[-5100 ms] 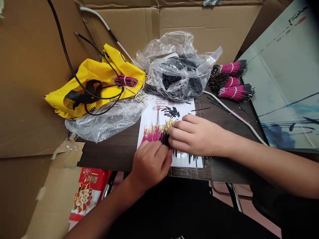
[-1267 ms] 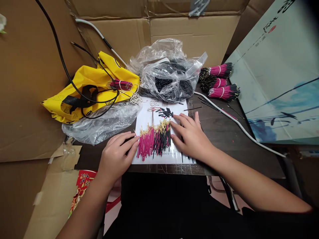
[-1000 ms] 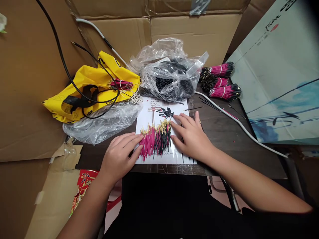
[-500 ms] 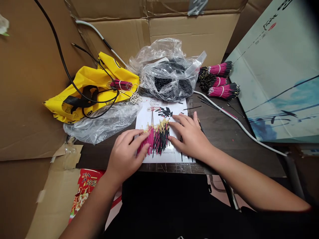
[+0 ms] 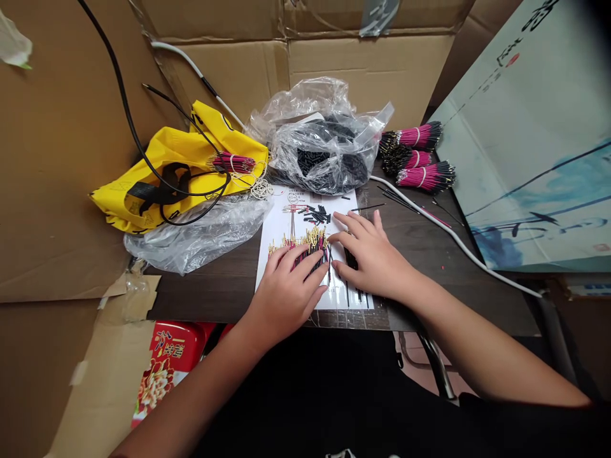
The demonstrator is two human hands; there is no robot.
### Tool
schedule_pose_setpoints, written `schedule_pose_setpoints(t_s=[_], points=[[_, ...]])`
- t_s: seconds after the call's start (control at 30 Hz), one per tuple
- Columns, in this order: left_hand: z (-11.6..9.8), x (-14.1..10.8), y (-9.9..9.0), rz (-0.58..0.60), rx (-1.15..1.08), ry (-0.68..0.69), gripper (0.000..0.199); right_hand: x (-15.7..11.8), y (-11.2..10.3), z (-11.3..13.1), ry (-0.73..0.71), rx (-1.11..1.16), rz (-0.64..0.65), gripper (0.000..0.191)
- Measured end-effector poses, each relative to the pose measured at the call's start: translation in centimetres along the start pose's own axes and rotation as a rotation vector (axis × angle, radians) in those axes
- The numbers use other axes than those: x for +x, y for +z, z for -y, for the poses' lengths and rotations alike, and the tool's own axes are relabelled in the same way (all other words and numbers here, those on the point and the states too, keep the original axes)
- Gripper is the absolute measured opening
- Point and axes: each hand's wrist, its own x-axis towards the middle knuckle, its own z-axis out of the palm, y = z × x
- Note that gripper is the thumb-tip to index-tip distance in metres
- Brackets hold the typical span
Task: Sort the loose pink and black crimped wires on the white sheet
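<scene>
A row of short wires (image 5: pixel 312 240), magenta and black with gold-coloured tips, lies side by side on a white printed sheet (image 5: pixel 275 213). My left hand (image 5: pixel 285 298) rests over the row with its fingers stretched out, hiding the lower part of the wires. At the row's right end is my right hand (image 5: pixel 372 257), fingers spread and fingertips close to the last wires. Under and beside it more dark wires show in part; whether its fingers touch any of them I cannot tell. Just beyond the row is a small heap of short black tubes (image 5: pixel 319 214).
A clear plastic bag (image 5: pixel 329 156) of black pieces stands behind the sheet. Left of it lies a yellow bag (image 5: pixel 167 143) with a wire bundle (image 5: pixel 233 163) and black cable. Tied wire bundles (image 5: pixel 424 176) and a white cable (image 5: pixel 458 240) are at right. Cardboard walls (image 5: pixel 372 70) enclose the back.
My left hand has slid right, from the row's left end to over its middle and right part. The right hand stays nearly in place. The view has shifted slightly.
</scene>
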Motion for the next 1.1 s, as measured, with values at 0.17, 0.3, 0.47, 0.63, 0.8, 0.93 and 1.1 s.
schedule_pose_setpoints(t_s=[0.17, 0.3, 0.47, 0.63, 0.8, 0.93, 1.1], points=[[-0.5, 0.3, 0.1, 0.029, -0.044, 0.012, 0.043, 0.2, -0.3, 0.7, 0.018, -0.055, -0.028, 0.029], [-0.9, 0.5, 0.1, 0.024, -0.109, 0.023, 0.059, 0.1, -0.6, 0.7, 0.046, -0.099, -0.076, 0.023], [-0.8, 0.2, 0.5, -0.007, -0.119, 0.014, 0.057, -0.3, -0.6, 0.0, 0.067, -0.021, -0.060, 0.019], [-0.8, 0.2, 0.8, -0.015, -0.070, 0.014, 0.042, -0.1, -0.5, 0.2, 0.062, -0.054, -0.080, 0.017], [-0.8, 0.2, 0.8, -0.038, -0.061, 0.005, 0.042, 0.6, -1.0, -0.8, 0.046, -0.029, -0.020, 0.027], [-0.8, 0.1, 0.8, -0.075, -0.077, -0.012, 0.042, 1.3, -1.6, -1.9, -0.022, -0.007, 0.060, 0.047], [-0.7, 0.1, 1.0, -0.114, -0.093, -0.012, 0.033, 2.0, -1.1, -2.3, -0.112, -0.009, 0.070, 0.064]])
